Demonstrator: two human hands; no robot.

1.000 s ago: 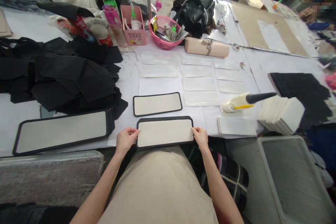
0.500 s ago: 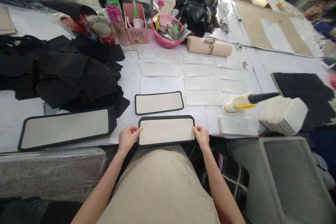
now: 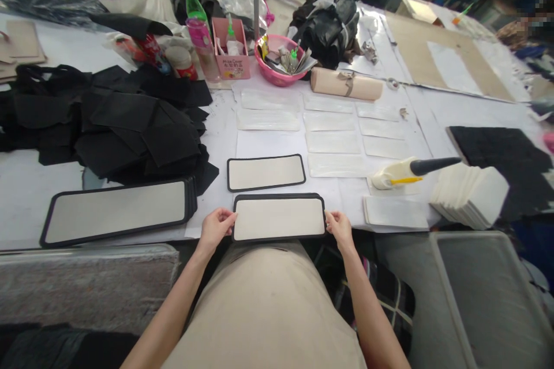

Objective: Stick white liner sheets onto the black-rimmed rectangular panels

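Note:
A cream rectangular panel with a black border [image 3: 279, 218] lies on top of a small stack of similar panels at the table's front edge. My left hand [image 3: 216, 228] pinches its left end between thumb and fingers. At the opposite end, the fingers of my right hand [image 3: 340, 229] are closed at the black edge. Just beyond lies a single bordered panel [image 3: 266, 173], flat on the white table. A stack of longer black-edged panels [image 3: 116, 213] is to the left of my hands.
Black fabric pieces [image 3: 121, 115] are heaped at left. Clear strips [image 3: 333, 142] lie in rows ahead. On the right are a glue brush [image 3: 419, 167], a white stack [image 3: 470, 193] and a grey bin [image 3: 489, 288]. Behind stand a pink basin [image 3: 279, 75] and a green bottle [image 3: 194, 3].
The top panel now sits squarely over the stack, with my right hand slightly further right at its end. The view has shifted a little, and another person's hand shows at the top.

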